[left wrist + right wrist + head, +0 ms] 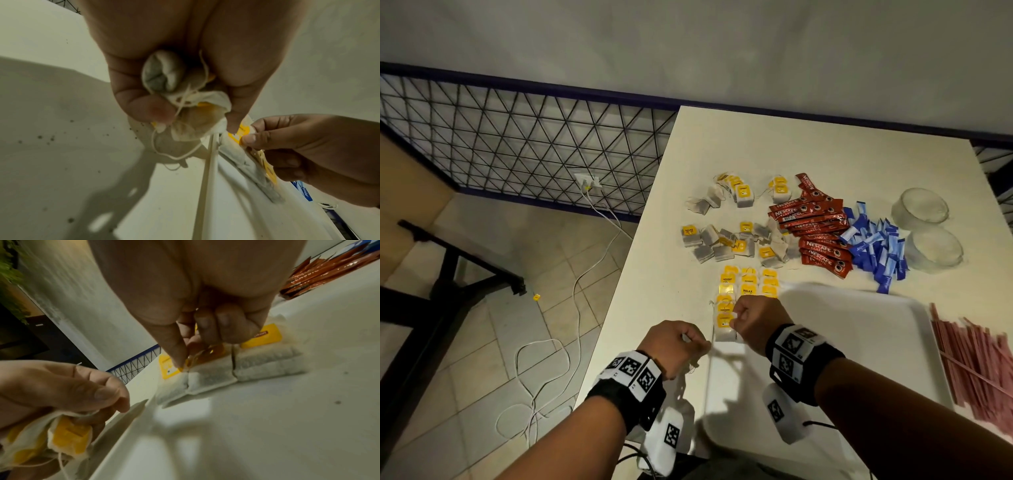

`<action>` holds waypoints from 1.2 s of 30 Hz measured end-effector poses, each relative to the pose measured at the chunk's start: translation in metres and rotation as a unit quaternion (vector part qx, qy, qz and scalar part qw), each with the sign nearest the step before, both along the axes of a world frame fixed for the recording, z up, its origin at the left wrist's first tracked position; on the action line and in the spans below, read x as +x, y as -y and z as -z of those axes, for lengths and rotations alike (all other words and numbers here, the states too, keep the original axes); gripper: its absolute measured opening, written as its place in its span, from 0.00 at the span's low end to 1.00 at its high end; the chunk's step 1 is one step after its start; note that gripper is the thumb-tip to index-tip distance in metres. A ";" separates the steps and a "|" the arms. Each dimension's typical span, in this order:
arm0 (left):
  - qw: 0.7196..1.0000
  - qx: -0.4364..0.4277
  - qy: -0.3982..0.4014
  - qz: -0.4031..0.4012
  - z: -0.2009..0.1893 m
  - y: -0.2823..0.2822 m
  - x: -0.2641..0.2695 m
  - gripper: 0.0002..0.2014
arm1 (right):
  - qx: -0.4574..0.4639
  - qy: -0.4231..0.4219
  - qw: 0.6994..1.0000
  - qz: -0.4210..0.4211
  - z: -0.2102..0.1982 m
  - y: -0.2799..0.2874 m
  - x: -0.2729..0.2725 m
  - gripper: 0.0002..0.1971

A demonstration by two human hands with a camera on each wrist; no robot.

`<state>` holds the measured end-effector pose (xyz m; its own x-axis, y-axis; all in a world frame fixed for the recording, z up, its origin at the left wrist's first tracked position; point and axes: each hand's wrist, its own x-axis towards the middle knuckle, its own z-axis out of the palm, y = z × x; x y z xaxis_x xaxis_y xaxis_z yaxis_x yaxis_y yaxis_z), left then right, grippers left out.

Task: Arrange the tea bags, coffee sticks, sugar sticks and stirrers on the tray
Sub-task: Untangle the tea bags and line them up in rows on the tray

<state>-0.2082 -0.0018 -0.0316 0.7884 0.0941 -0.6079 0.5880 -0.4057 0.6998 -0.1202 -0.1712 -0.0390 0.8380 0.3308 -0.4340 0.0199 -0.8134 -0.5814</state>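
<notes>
My left hand (693,342) hovers at the left rim of the white tray (859,329) and grips a bunch of tea bags (174,97) with yellow tags and loose strings. With thumb and fingers, my right hand (734,317) pinches the yellow tag of a tea bag (211,376). That bag lies at the near end of the rows of tea bags (746,287) at the tray's far left corner. Loose tea bags (732,240), red coffee sticks (815,226) and blue sugar sticks (876,246) lie on the table beyond the tray. Pink stirrers (976,359) lie right of it.
Two glass bowls (919,209) stand at the table's far right behind the sugar sticks. The white table (722,144) ends at its left edge just beside my left hand, with tiled floor, cables (582,291) and a black stand (448,274) below.
</notes>
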 end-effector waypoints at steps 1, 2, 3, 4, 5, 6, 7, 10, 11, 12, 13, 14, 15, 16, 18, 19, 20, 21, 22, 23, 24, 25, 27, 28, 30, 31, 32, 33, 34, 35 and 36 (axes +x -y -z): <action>1.000 0.007 0.000 0.006 0.000 0.001 0.001 0.06 | -0.006 0.007 1.000 0.000 0.000 0.000 0.001 0.03; 1.000 0.018 0.001 0.016 0.001 0.002 0.001 0.06 | -0.009 0.014 1.000 -0.004 0.000 0.000 0.002 0.06; 0.999 0.032 -0.001 0.029 0.001 0.003 0.002 0.06 | -0.012 0.025 0.999 -0.017 -0.002 0.000 0.002 0.08; 0.998 0.045 -0.003 0.041 0.002 0.004 0.003 0.07 | -0.012 0.039 0.998 -0.039 -0.003 0.001 0.002 0.10; 0.997 0.055 -0.006 0.050 0.003 0.006 0.004 0.08 | -0.011 0.056 0.996 -0.070 -0.006 0.002 0.000 0.09; 0.996 0.064 -0.006 0.057 0.004 0.007 0.005 0.08 | -0.015 0.072 0.991 -0.111 -0.008 0.003 -0.001 0.07; 0.996 0.071 -0.007 0.060 0.005 0.008 0.006 0.09 | -0.024 0.089 0.983 -0.157 -0.010 0.004 -0.004 0.08; 0.995 0.076 -0.013 0.066 0.008 0.012 0.008 0.08 | -0.062 0.123 0.959 -0.249 -0.010 0.001 -0.007 0.14; 0.994 0.079 -0.013 0.069 0.009 0.013 0.009 0.09 | -0.072 0.127 0.954 -0.261 -0.010 0.000 -0.006 0.14; 0.994 0.083 -0.011 0.069 0.009 0.013 0.009 0.10 | -0.085 0.128 0.951 -0.267 -0.009 -0.002 -0.005 0.14; 0.994 0.086 -0.010 0.069 0.010 0.014 0.010 0.10 | -0.099 0.126 0.950 -0.267 -0.009 -0.003 -0.004 0.14; 0.994 0.087 -0.009 0.069 0.010 0.014 0.010 0.11 | -0.107 0.125 0.950 -0.265 -0.008 -0.004 -0.004 0.13; 0.993 0.090 -0.009 0.071 0.011 0.014 0.010 0.12 | -0.111 0.124 0.950 -0.264 -0.008 -0.005 -0.004 0.13; 0.993 0.092 -0.010 0.074 0.011 0.015 0.011 0.12 | -0.112 0.123 0.951 -0.262 -0.007 -0.005 -0.004 0.13; 0.993 0.087 -0.014 0.073 0.011 0.015 0.012 0.12 | -0.112 0.123 0.951 -0.259 -0.007 -0.005 -0.005 0.13; 0.993 0.089 -0.014 0.074 0.011 0.015 0.012 0.12 | -0.112 0.125 0.952 -0.258 -0.007 -0.005 -0.004 0.13; 0.993 0.094 -0.014 0.077 0.012 0.015 0.013 0.12 | -0.112 0.127 0.952 -0.256 -0.006 -0.005 -0.004 0.13; 0.992 0.100 -0.013 0.078 0.013 0.016 0.013 0.12 | -0.114 0.128 0.952 -0.254 -0.005 -0.004 -0.004 0.13; 0.991 0.107 -0.014 0.081 0.014 0.016 0.013 0.12 | -0.115 0.128 0.952 -0.252 -0.004 -0.004 -0.004 0.13; 0.990 0.113 -0.012 0.085 0.016 0.015 0.014 0.11 | -0.116 0.126 0.953 -0.251 -0.005 -0.004 -0.004 0.13; 0.989 0.114 -0.012 0.089 0.016 0.015 0.013 0.11 | -0.114 0.124 0.953 -0.251 -0.005 -0.004 -0.005 0.13; 0.989 0.112 -0.009 0.093 0.014 0.014 0.013 0.11 | -0.112 0.121 0.955 -0.247 -0.005 -0.004 -0.005 0.13; 0.993 0.091 0.011 0.081 0.005 0.011 0.012 0.10 | -0.078 0.107 0.969 -0.207 -0.010 -0.002 -0.004 0.12; 0.997 0.059 0.026 0.044 -0.001 0.007 0.012 0.11 | -0.043 0.100 0.979 -0.173 -0.014 0.000 -0.002 0.10; 0.993 -0.068 0.044 -0.084 -0.014 0.001 0.014 0.14 | 0.031 0.094 0.989 -0.106 -0.025 0.003 0.005 0.03; 0.975 -0.156 0.042 -0.152 -0.023 -0.001 0.015 0.15 | 0.062 0.092 0.990 -0.085 -0.032 0.004 0.007 0.03; 0.948 -0.235 0.031 -0.213 -0.031 -0.002 0.018 0.16 | 0.086 0.092 0.989 -0.075 -0.039 0.005 0.007 0.05; 0.919 -0.292 0.015 -0.263 -0.040 -0.003 0.021 0.18 | 0.109 0.092 0.987 -0.072 -0.047 0.003 0.006 0.06; 0.894 -0.333 0.004 -0.300 -0.047 -0.004 0.024 0.19 | 0.133 0.092 0.984 -0.073 -0.054 0.001 0.002 0.07; 0.876 -0.359 0.001 -0.323 -0.054 -0.003 0.026 0.20 | 0.156 0.090 0.981 -0.070 -0.060 -0.002 -0.002 0.06; 0.867 -0.369 0.006 -0.334 -0.057 -0.002 0.028 0.20 | 0.174 0.086 0.979 -0.062 -0.065 -0.006 -0.007 0.05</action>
